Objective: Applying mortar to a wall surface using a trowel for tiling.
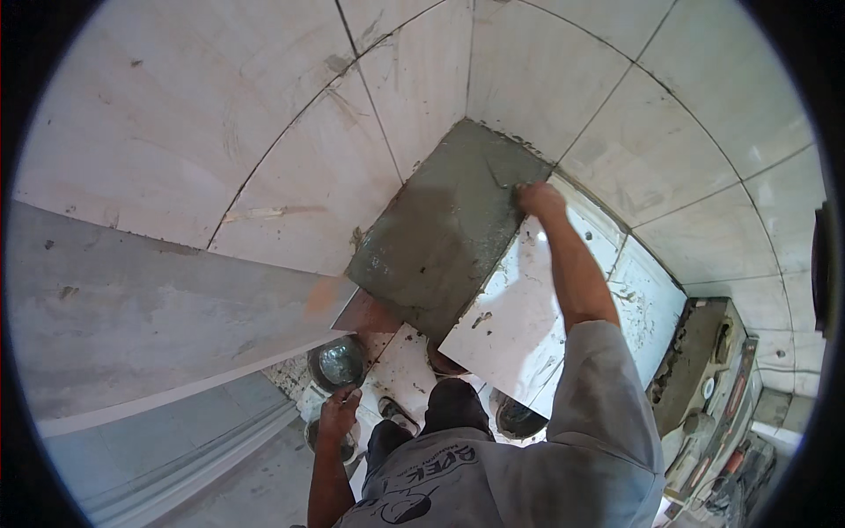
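Observation:
My right hand (540,202) reaches far forward, its fingers closed round the handle of a trowel (500,174). The trowel's thin grey blade lies against the wet grey mortar (431,233) and is hard to tell from it. That mortar fills a slab in the corner between two tiled walls. Beside it, under my right arm, lies a white glossy tile (510,321) with smears on it. Lower left, my left hand (339,410) is at the near rim of a dark round bucket (337,363), its fingers curled. What they hold, if anything, is hidden.
White wall tiles (308,167) rise at the back and sides, and a grey ledge (158,304) runs along the left. More buckets (518,417) stand by my legs. On the right lies a long level (726,414) among tools and debris.

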{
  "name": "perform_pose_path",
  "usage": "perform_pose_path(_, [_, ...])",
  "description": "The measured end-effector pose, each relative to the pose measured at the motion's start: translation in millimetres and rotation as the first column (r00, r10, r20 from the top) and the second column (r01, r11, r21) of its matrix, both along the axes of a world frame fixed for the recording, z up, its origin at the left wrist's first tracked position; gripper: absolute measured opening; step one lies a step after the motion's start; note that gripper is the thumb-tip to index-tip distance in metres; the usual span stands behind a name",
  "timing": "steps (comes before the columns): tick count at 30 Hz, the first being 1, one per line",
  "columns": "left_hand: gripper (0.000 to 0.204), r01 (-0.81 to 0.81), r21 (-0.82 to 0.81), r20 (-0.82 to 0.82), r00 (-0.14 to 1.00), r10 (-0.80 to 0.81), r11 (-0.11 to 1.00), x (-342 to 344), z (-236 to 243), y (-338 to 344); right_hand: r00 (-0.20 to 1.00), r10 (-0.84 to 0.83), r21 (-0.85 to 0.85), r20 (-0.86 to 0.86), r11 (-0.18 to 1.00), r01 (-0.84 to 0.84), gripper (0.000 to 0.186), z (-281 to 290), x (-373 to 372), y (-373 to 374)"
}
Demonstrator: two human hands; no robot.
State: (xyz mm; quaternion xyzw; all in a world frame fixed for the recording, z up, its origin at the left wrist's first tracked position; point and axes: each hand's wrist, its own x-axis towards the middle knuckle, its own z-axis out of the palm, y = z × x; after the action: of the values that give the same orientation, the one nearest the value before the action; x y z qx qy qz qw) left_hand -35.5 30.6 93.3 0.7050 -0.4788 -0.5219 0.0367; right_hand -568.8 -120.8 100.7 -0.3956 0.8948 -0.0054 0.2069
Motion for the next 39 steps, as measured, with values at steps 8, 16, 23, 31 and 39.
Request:
perform_pose_path(8, [0.040,0.220,-0.053,-0.129,0.966,-0.225,0.974,-16.1,-24.7,-25.3,0.938,-0.210,-0.215,0.274,0.938,0.273,0.049,-22.5,113.8,30.4])
perform_pose_path(16, [0.040,0.461,-0.190,-0.100,0.869,-0.484,0.867,-27.5,-26.8,-109.4,0.595,-0.555,-0.310,0.581,0.525,0.792,0.048,-53.8,176.8,24.6])
perform_pose_path(23, [0.042,0.590,-0.267,-0.039,0.783,-0.621,0.761,-25.9,-16.6,-185.7,0.590,-0.642,-0.343,0.490,0.480,0.808,0.051,-56.4,184.4,-22.1])
perform_pose_path(31, [0.040,0.590,-0.216,-0.144,0.769,-0.623,0.778,19.3,-73.2,-190.9,0.573,-0.606,-0.385,0.552,0.424,0.819,0.046,-52.7,130.3,-92.3])
perform_pose_path(39, [0.042,0.658,-0.152,-0.096,0.733,-0.674,0.737,24.2,-71.1,-199.9,0.492,-0.597,-0.357,0.633,0.339,0.870,0.040,-52.0,128.7,-124.1])
